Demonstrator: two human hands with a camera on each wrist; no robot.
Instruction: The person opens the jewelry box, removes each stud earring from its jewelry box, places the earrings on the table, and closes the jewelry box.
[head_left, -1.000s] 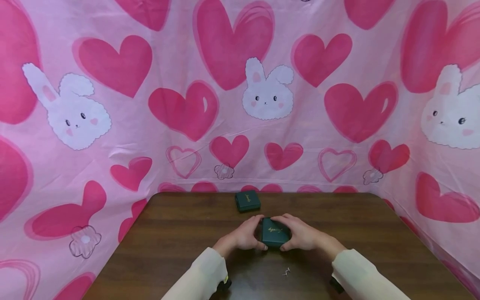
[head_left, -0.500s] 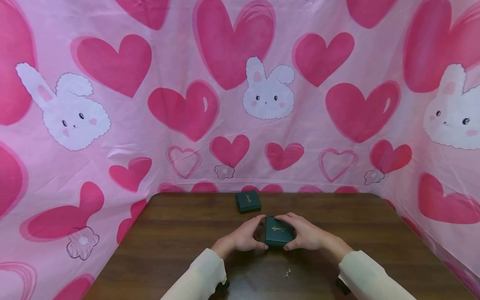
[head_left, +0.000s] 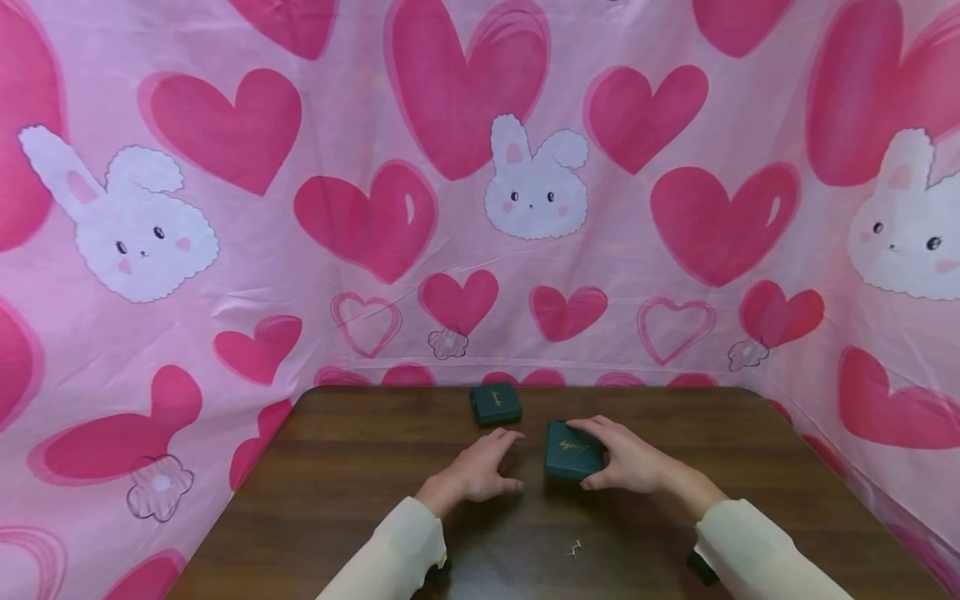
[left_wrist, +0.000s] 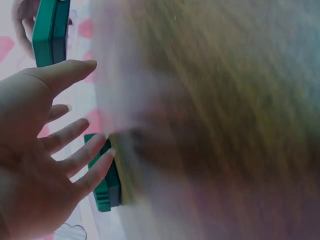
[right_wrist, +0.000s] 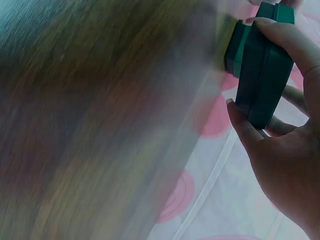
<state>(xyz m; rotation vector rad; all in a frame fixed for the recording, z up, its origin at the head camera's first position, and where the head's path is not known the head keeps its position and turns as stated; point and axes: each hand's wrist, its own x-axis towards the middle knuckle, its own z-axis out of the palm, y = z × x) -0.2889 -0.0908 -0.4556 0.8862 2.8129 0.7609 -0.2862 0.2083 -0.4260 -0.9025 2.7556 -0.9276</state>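
A small dark green jewelry box [head_left: 572, 450] with gold lettering on its lid is gripped by my right hand [head_left: 633, 457], thumb at the near side and fingers at the far side. The right wrist view shows the closed box [right_wrist: 265, 70] held between thumb and fingers, its lower edge off the wood. My left hand [head_left: 476, 468] is apart from it to the left, fingers spread and holding nothing; the left wrist view shows the same bare left hand [left_wrist: 55, 135]. A second green jewelry box [head_left: 496, 403] sits farther back, beyond my left fingertips.
Two tiny pale pin-like pieces, perhaps earrings [head_left: 574, 548], lie on the brown wooden table [head_left: 360, 500] close to me. A pink cloth backdrop [head_left: 465, 242] with hearts and rabbits rises behind the table and along both sides.
Both hands were around the box before. My left hand has let go and moved slightly left, while my right hand has carried the box right and a little away from me.
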